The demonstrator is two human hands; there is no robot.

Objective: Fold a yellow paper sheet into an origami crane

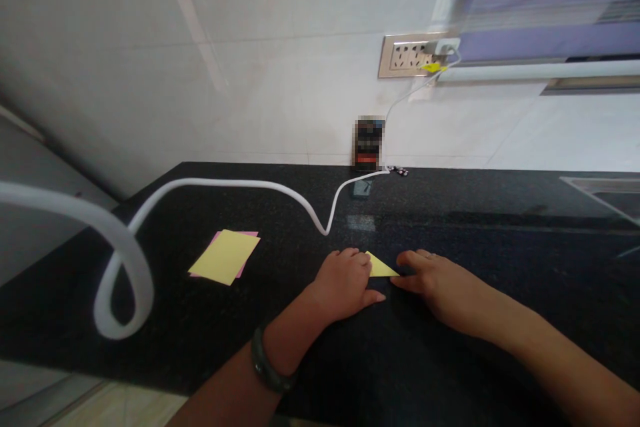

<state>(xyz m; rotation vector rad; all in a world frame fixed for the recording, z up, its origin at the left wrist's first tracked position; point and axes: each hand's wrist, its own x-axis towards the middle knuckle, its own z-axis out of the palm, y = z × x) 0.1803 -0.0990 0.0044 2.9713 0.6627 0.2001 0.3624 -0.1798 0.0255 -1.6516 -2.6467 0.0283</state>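
A yellow sheet of paper (381, 267), folded into a triangle, lies on the dark countertop between my two hands. Over its left part rests my left hand (345, 280), fingers together and pressing it down, thumb stretched out along the near side. My right hand (433, 283) has its thumb and forefinger at the paper's right-hand corner, the thumb touching the tip. Part of the paper is hidden under the left fingers. Off to the left lies another yellow sheet (225, 257), with pink paper (250, 260) showing beneath it.
A white cable (235, 183) loops across the black countertop (280, 213) from the left. A phone-like device, blurred out (369, 143), leans against the tiled wall. Above it is a socket panel (400, 57) with a plugged-in charger (443, 47). A sink edge (595, 193) lies far right.
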